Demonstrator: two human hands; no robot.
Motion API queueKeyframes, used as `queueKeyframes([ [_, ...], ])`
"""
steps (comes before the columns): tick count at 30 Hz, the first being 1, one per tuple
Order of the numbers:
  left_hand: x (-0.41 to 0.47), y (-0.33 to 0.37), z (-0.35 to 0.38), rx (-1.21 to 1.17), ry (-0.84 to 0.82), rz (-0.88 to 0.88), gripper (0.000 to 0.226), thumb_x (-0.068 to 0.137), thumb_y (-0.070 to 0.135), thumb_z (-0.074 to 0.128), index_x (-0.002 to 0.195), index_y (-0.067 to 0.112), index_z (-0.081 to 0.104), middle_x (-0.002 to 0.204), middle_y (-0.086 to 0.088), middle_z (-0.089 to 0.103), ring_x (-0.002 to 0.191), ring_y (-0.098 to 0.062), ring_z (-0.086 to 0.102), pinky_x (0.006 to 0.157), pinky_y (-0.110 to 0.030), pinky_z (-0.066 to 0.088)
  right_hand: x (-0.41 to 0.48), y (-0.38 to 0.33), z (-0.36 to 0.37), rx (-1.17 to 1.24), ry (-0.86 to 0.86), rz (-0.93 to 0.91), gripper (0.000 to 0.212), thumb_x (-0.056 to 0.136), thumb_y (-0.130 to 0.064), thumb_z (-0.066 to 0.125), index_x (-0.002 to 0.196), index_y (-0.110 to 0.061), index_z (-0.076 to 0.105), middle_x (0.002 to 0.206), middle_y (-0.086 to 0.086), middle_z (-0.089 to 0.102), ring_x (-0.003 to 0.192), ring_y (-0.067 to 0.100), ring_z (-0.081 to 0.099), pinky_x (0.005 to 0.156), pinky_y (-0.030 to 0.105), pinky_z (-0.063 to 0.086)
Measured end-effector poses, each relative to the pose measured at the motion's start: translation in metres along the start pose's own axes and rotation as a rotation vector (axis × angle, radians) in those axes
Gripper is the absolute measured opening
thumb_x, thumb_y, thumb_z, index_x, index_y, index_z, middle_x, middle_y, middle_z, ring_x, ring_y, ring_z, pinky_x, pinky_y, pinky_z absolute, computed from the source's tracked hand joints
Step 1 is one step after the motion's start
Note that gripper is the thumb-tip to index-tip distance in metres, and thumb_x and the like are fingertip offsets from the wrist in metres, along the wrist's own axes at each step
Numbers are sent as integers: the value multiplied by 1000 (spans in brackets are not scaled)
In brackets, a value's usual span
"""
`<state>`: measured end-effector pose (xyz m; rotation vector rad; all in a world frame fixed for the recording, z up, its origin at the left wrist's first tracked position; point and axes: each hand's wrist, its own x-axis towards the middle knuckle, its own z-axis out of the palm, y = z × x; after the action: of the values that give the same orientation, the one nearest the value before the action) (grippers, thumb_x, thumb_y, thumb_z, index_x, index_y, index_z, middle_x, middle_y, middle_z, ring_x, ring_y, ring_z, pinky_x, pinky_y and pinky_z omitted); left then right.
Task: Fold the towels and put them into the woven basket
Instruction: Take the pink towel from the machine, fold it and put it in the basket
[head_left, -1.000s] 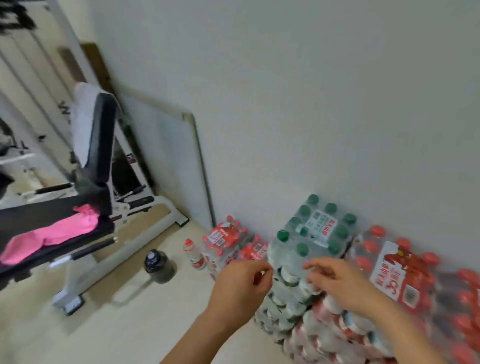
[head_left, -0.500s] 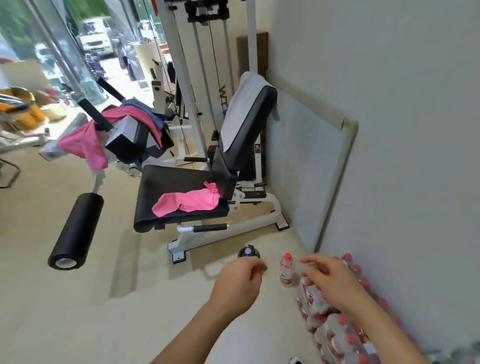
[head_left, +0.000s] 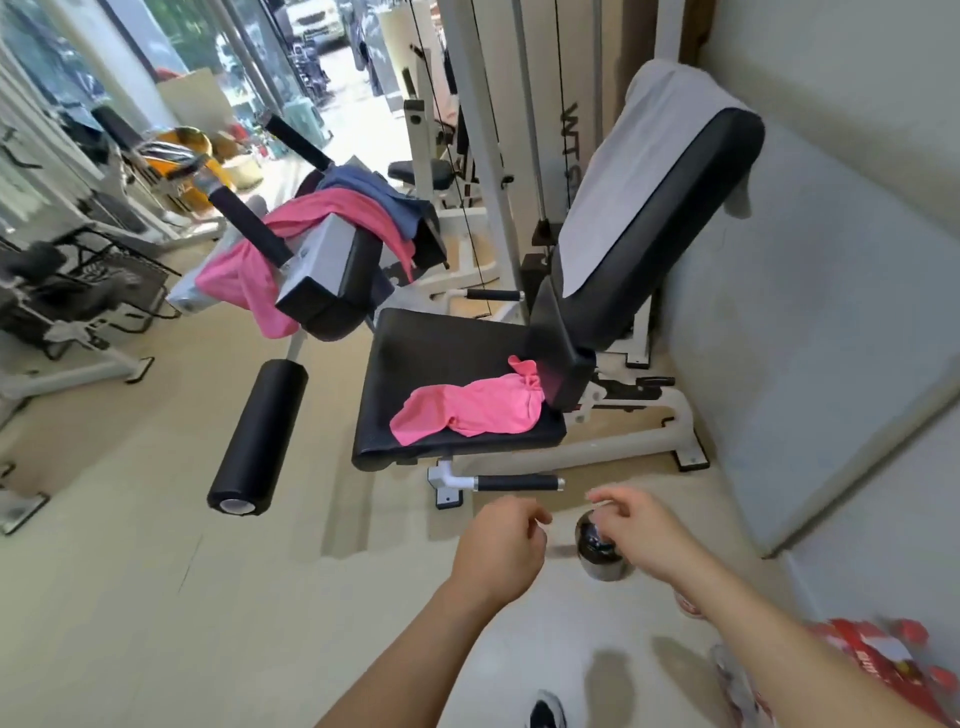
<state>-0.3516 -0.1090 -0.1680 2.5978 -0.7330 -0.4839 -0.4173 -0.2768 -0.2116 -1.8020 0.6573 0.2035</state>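
Note:
A crumpled pink towel (head_left: 470, 408) lies on the black seat (head_left: 431, 353) of a gym machine. A larger pink towel (head_left: 249, 280) and a blue one (head_left: 374, 195) hang over the machine's padded arm, and a white towel (head_left: 628, 166) drapes the backrest. My left hand (head_left: 501, 545) hovers in front of the seat with loosely curled fingers, holding nothing. My right hand (head_left: 639, 530) floats beside it, fingers relaxed, also holding nothing. No woven basket is in view.
A dark bottle (head_left: 602, 551) stands on the floor under my right hand. Packs of red-capped bottles (head_left: 872, 665) lie at the lower right by the wall. A black foam roller (head_left: 260, 436) sticks out left of the seat. A white board (head_left: 810, 332) leans on the wall.
The view has swung left from the bottle packs to the gym machine, which now looks closer. Both hands stay raised in front of me and hold nothing.

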Motion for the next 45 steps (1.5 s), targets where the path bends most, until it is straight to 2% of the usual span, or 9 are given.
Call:
queueKeyframes([
  [8, 143, -126, -20, 160, -75, -83, 38, 91, 17, 46, 128, 16, 55, 134, -6, 46, 126, -28, 38, 100, -35, 38, 162, -64, 79, -405, -193, -124, 63, 89, -17, 53, 148, -24, 30, 151, 1, 37, 136, 22, 37, 109, 34, 34],
  [18, 271, -238, 33, 438, -254, -121, 53, 86, 19, 48, 139, 24, 38, 153, -8, 19, 139, -31, 16, 101, -43, 36, 326, -43, 157, -587, -311, -117, 73, 83, -8, 49, 148, -29, 23, 147, 4, 35, 136, 29, 31, 112, 40, 29],
  [23, 308, -259, 56, 514, -303, -188, 69, 87, 16, 47, 150, 20, 20, 159, -1, 11, 144, -29, 12, 110, -51, 25, 362, -23, 174, -624, -350, -26, 81, 88, -10, 47, 152, -31, 3, 161, 2, 3, 147, 24, 4, 119, 41, 16],
  [27, 318, -248, 39, 6, 14, -35, 29, 82, 5, 49, 101, 18, 67, 98, 2, 69, 90, -18, 63, 82, -38, 51, 372, -20, 187, -331, -203, -128, 83, 81, -21, 64, 151, -21, 20, 155, 11, 26, 144, 28, 20, 117, 41, 20],
  [30, 308, -213, 4, -616, 59, -171, 31, 90, 0, 50, 89, 19, 75, 78, -2, 72, 69, -20, 68, 65, -34, 57, 368, -35, 178, 89, -37, -162, 48, 71, -23, 55, 117, -14, 65, 105, 9, 68, 99, 26, 62, 88, 40, 50],
  [34, 297, -191, -42, -1059, 174, -268, 30, 95, 2, 47, 86, 20, 69, 76, 1, 63, 69, -12, 55, 63, -24, 46, 352, -46, 113, 60, -110, -127, 3, 79, -9, 69, 79, -7, 71, 64, 2, 59, 59, 7, 50, 58, 22, 42],
  [37, 289, -178, -62, -1208, -65, -336, 17, 95, 15, 56, 103, 17, 71, 86, -4, 68, 75, -15, 60, 67, -26, 52, 330, -57, 53, -97, -167, -126, 21, 82, -16, 73, 74, 3, 67, 60, 5, 48, 56, 9, 42, 54, 23, 34],
  [41, 269, -145, -64, -924, -527, -234, 25, 83, 20, 70, 100, 2, 72, 89, -20, 70, 73, -24, 63, 72, -35, 51, 286, -84, -14, -77, -236, -13, 35, 86, -24, 65, 69, 6, 57, 59, 11, 41, 56, 20, 38, 50, 28, 28],
  [45, 246, -86, -77, -1208, -461, -139, 32, 89, 22, 60, 109, -3, 66, 76, -18, 66, 60, -22, 62, 58, -27, 51, 220, -98, -72, -39, -304, -27, 38, 85, -39, 67, 70, -4, 63, 59, 6, 47, 53, 15, 43, 48, 23, 35],
])
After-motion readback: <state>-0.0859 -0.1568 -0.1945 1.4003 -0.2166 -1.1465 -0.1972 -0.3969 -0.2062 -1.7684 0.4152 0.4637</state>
